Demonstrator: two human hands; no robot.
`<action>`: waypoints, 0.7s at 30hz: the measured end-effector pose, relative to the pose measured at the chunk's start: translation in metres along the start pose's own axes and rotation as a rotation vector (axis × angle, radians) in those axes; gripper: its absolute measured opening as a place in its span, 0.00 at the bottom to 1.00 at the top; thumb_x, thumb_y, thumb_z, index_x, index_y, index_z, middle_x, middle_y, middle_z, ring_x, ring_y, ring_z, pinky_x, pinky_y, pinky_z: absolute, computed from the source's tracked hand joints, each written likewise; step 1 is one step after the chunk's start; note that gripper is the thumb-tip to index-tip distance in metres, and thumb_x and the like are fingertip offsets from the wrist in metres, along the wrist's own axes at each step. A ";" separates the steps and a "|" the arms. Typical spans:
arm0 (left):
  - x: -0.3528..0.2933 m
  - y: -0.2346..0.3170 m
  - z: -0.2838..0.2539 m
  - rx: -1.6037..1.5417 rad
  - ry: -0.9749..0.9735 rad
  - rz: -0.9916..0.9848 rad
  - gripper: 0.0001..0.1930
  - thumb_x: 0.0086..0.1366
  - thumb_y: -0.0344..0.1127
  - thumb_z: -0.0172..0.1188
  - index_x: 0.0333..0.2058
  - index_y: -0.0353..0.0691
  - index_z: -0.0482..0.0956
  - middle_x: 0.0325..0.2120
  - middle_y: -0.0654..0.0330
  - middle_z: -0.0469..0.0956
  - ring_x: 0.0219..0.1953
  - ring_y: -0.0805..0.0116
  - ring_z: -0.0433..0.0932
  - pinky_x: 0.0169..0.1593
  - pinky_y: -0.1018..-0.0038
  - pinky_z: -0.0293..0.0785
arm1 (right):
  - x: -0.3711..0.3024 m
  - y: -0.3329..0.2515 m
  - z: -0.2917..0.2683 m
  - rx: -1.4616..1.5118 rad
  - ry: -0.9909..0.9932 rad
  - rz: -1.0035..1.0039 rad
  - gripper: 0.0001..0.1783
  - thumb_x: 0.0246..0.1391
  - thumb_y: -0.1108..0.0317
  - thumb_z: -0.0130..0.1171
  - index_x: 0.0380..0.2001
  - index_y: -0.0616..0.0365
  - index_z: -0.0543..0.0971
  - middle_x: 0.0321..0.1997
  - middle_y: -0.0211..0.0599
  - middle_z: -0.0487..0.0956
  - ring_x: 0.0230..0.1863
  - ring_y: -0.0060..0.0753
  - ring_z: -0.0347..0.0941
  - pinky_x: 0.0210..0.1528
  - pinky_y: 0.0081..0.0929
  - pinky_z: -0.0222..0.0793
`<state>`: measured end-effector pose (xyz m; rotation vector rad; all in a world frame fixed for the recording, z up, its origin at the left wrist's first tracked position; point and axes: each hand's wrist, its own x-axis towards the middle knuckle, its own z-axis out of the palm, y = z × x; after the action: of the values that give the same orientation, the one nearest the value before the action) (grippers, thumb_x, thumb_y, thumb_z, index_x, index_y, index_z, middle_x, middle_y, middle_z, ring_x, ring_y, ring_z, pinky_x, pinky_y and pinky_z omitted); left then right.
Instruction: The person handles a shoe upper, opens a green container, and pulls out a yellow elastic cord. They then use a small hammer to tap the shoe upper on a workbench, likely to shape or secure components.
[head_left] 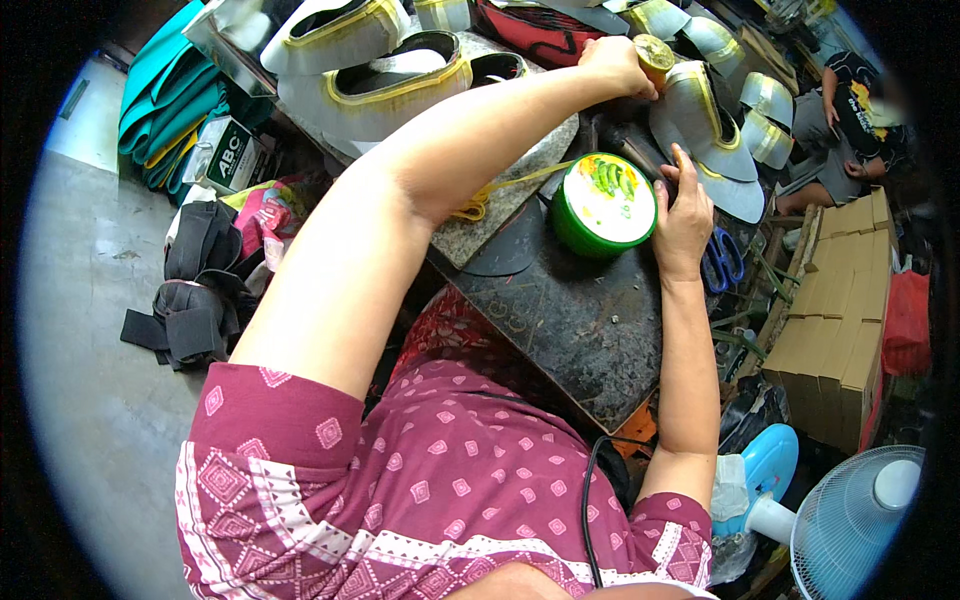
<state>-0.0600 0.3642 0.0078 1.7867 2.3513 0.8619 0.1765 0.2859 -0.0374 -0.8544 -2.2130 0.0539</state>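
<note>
My left hand reaches across to the far side of the bench. Its fingers are closed round a short cylinder with a round, yellowish-brown top; its kind I cannot make out. Nearer to me stands a green tub with a white lid bearing a green and orange picture. Just right of the tub is my right hand, fingers apart and stretched away from me, thumb close to the rim. Whether it touches the tub is unclear. Blue-handled scissors lie beside my right wrist.
Curved grey-white pieces with yellow-smeared edges crowd the bench's far side. The dark bench top has a corner toward me. Cardboard and a fan stand at right, where another person sits. Black straps lie at left.
</note>
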 end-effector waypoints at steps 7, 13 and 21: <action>0.004 0.010 0.012 0.053 0.009 -0.110 0.39 0.39 0.55 0.80 0.45 0.32 0.81 0.41 0.44 0.84 0.46 0.48 0.84 0.53 0.60 0.79 | 0.007 0.000 0.004 -0.079 -0.042 0.045 0.33 0.55 0.66 0.66 0.64 0.48 0.70 0.41 0.32 0.84 0.44 0.35 0.80 0.51 0.37 0.68; 0.009 0.003 0.024 -0.112 -0.013 -0.140 0.53 0.40 0.63 0.78 0.53 0.22 0.68 0.46 0.38 0.80 0.49 0.49 0.82 0.54 0.62 0.78 | 0.005 0.002 0.005 -0.103 -0.050 0.033 0.32 0.57 0.64 0.65 0.64 0.47 0.69 0.42 0.31 0.84 0.46 0.33 0.80 0.51 0.38 0.66; 0.002 0.024 0.011 -0.314 -0.241 -0.325 0.68 0.39 0.61 0.79 0.60 0.09 0.50 0.58 0.33 0.70 0.59 0.52 0.75 0.59 0.69 0.73 | 0.004 0.008 0.008 -0.113 -0.060 0.039 0.29 0.59 0.63 0.62 0.64 0.46 0.71 0.43 0.27 0.84 0.45 0.32 0.80 0.52 0.38 0.64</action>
<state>-0.0358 0.3739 0.0106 1.2666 2.1283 0.8549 0.1734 0.2963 -0.0424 -0.9694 -2.2727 -0.0276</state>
